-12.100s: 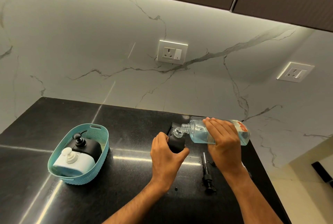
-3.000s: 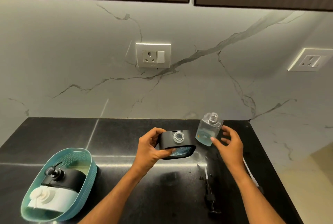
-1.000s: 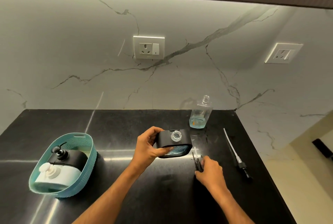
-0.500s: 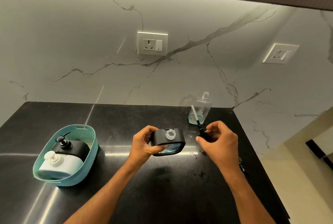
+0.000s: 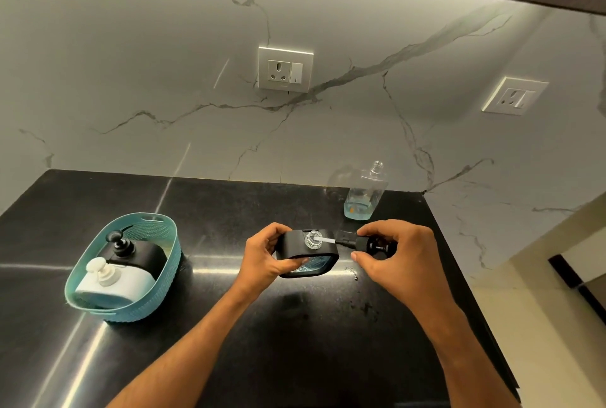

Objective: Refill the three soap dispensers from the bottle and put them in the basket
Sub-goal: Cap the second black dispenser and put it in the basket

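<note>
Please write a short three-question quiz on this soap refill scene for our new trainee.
1. True or false: the bottle stands capped.
2. How many dispensers sit in the basket?
3. The right hand holds: A) the bottle B) the pump C) nothing.

Key:
1. False; its neck is open.
2. Two, one black and one white.
3. B; its tube enters the neck of the black dispenser gripped by the left hand.
</note>
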Available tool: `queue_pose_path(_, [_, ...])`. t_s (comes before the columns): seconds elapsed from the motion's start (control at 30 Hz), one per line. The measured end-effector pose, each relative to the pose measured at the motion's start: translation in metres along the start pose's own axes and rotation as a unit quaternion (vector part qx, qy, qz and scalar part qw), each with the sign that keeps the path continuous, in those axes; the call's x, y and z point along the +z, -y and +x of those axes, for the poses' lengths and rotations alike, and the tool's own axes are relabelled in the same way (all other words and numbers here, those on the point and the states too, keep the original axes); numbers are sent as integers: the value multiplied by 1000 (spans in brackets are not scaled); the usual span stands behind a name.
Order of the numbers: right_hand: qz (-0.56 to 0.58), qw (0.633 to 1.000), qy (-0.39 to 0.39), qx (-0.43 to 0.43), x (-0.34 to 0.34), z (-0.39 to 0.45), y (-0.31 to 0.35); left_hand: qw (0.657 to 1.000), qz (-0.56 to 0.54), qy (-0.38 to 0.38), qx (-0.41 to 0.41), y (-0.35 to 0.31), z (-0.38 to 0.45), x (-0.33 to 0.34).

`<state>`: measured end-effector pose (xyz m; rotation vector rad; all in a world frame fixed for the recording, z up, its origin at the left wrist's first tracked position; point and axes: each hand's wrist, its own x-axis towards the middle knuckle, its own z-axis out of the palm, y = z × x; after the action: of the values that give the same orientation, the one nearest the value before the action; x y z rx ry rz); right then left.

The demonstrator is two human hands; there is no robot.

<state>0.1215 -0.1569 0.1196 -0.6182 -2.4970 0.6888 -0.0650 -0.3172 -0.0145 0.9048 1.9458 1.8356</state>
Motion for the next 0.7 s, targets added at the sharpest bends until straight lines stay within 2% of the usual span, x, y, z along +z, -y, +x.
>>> queue_pose_path(0.13, [-23, 1000, 11, -11, 0, 4, 4, 1000, 6, 3, 0, 2, -1, 1])
queue_pose_path(0.5, [-86, 989, 113, -40, 25, 37, 28, 999, -2, 18, 30, -9, -4, 17])
queue_pose_path(0.7, [-72, 986, 145, -30, 37, 42, 21, 999, -7, 22, 39, -13, -5, 16])
